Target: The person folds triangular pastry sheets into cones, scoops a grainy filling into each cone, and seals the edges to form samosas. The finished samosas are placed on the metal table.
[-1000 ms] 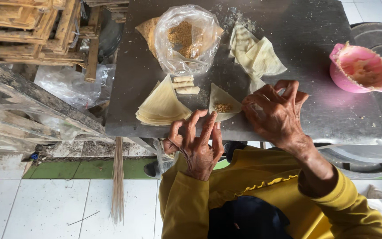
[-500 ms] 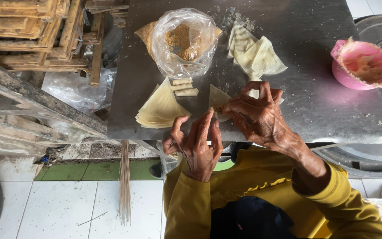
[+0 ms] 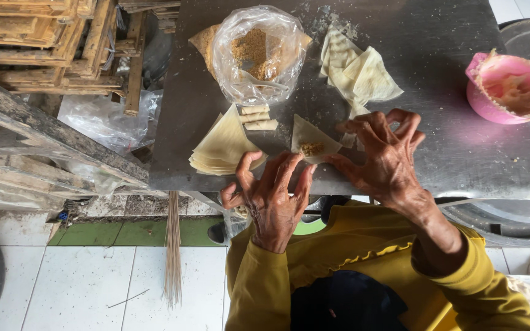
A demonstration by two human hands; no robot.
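A triangular pastry wrapper (image 3: 311,140) with a small heap of brown filling lies near the front edge of the grey metal table (image 3: 437,92). My left hand (image 3: 271,196) touches the wrapper's near corner with its fingertips. My right hand (image 3: 384,156) rests at the wrapper's right edge, fingers spread and curled over it. A stack of plain triangular wrappers (image 3: 222,144) sits just left. Three small rolled pieces (image 3: 259,116) lie behind it. A clear plastic bag (image 3: 256,52) of brown filling stands further back.
A pile of loose folded wrappers (image 3: 357,73) lies at the back right. A pink bowl (image 3: 510,89) with paste sits at the table's right edge. Wooden frames (image 3: 50,43) stack at left. A broom (image 3: 173,251) leans below, over white floor tiles.
My right hand came down from above the table to the filled wrapper's right edge. My left hand's fingers now reach the wrapper's near corner.
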